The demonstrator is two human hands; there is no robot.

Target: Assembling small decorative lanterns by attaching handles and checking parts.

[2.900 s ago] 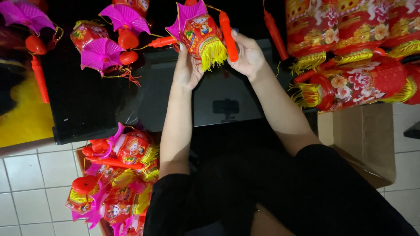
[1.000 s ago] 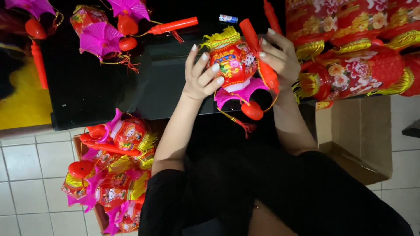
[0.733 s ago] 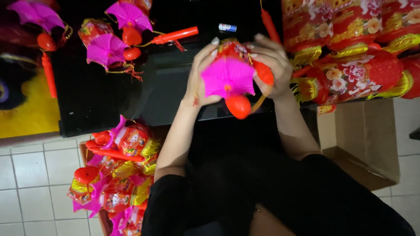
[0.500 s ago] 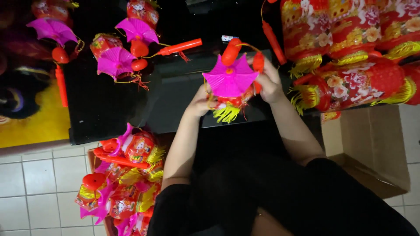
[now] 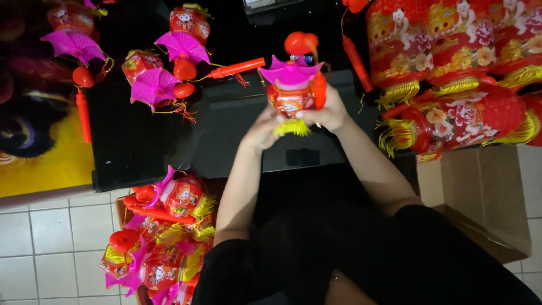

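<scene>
Head view: I see both hands (image 5: 299,118) pinching the small red lantern (image 5: 292,90), now turned upright, magenta roof up, above the surface (image 5: 237,130).

Am extending both bare forearms forward toward 12 o'clock, converging at wrists. Left hand (image 5: 264,129) sitting at 11 o'clock, fingers curling inward, gripping. Right hand (image 5: 329,111) sitting at 1 o'clock, fingers wrapping closed, thumb pointing toward left. Hands nearly touching. Elbows bending, dark sleeves covering upper arms.
</scene>
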